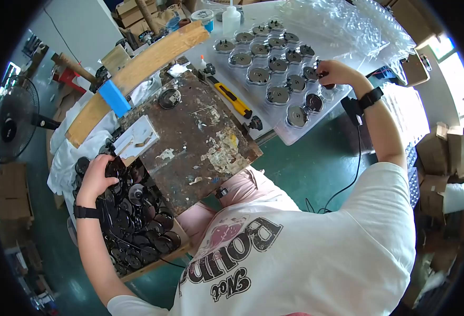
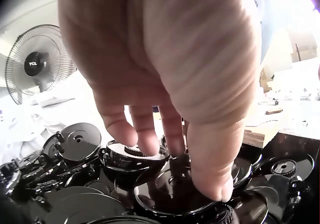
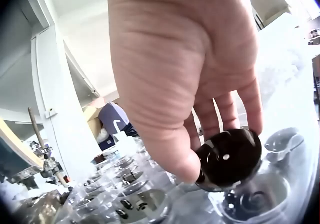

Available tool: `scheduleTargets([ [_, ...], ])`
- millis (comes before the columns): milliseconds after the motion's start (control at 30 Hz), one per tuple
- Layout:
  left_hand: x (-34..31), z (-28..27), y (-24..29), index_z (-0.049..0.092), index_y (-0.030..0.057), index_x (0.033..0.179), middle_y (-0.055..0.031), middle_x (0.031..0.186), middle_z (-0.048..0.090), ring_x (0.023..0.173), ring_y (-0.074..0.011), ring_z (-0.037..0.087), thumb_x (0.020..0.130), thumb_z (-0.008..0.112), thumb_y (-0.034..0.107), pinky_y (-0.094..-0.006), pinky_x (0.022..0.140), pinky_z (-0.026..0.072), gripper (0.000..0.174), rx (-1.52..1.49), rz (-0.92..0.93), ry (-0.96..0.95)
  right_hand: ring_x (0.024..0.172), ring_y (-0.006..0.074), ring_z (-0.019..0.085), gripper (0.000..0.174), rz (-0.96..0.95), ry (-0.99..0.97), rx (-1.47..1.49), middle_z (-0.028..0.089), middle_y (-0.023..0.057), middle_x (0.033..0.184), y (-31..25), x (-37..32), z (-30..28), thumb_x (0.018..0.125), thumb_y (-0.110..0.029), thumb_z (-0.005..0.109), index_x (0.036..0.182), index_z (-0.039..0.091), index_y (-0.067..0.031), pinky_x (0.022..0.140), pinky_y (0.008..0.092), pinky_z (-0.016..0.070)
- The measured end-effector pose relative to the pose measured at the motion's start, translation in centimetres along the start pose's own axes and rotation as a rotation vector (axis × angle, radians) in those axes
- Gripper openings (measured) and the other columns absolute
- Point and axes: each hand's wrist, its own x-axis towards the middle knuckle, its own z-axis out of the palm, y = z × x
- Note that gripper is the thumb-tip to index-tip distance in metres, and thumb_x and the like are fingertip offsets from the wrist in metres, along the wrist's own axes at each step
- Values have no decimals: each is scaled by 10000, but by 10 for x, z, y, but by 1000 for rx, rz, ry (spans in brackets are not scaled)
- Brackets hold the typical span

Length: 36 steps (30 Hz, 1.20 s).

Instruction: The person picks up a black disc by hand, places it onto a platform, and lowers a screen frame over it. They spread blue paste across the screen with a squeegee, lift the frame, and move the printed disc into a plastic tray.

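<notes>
The left hand [image 1: 98, 178] reaches into a box of glossy black round parts [image 1: 150, 229]; in the left wrist view its thumb and fingers touch a dark disc [image 2: 172, 186] among them. The right hand [image 1: 340, 73] is over a clear plastic tray [image 1: 290, 136] of round metal-faced parts. Seen from the right wrist, the right hand [image 3: 185, 79] holds a dark round part [image 3: 230, 159] between thumb and fingers, tilted above an area of clear round pockets [image 3: 280, 184].
A stained board [image 1: 189, 142] lies between box and tray, with a white block [image 1: 137, 138] and a round part [image 1: 169, 98] on it. A yellow cutter [image 1: 231, 99], a white bottle [image 1: 231, 21] and clear plastic packaging [image 1: 342, 26] lie beyond. A fan [image 1: 15, 124] stands at left.
</notes>
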Motion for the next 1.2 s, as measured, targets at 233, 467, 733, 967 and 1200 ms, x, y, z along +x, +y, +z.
scheduleTargets([
  [233,16,3,-9,509,25,1046,-136,1023,521,987,-320,490,560,753,88,-361,863,406,548,-33,-48,-53,762,196,585,328,22,74,-32,630,99,845,3,-1,1,696,-194,691,958,601,-19,679,317,473],
  [467,1,11,-25,529,39,1068,-149,963,548,964,-333,510,556,759,129,-367,840,423,568,14,156,43,805,165,575,299,-226,155,-8,626,88,912,-42,24,5,774,-156,639,1032,580,-18,727,303,463],
  [733,-4,13,-30,544,44,934,-134,928,565,868,-307,542,601,760,151,-359,749,441,411,-49,-13,39,829,149,568,234,-306,57,128,611,67,881,-147,36,5,783,-72,612,1003,565,-7,719,280,465],
  [967,-3,8,-28,543,45,923,-98,878,591,706,-212,573,680,727,141,-305,619,455,320,-289,-83,56,828,146,568,225,-339,60,112,605,74,878,-176,31,-6,792,-72,606,1003,565,-6,723,276,464],
  [1200,30,-4,40,570,68,1055,-60,859,619,744,-107,583,780,644,112,-259,607,469,288,-931,-139,180,843,147,570,215,-390,71,143,606,68,892,-197,33,-14,805,-87,603,1001,567,-5,737,276,461],
])
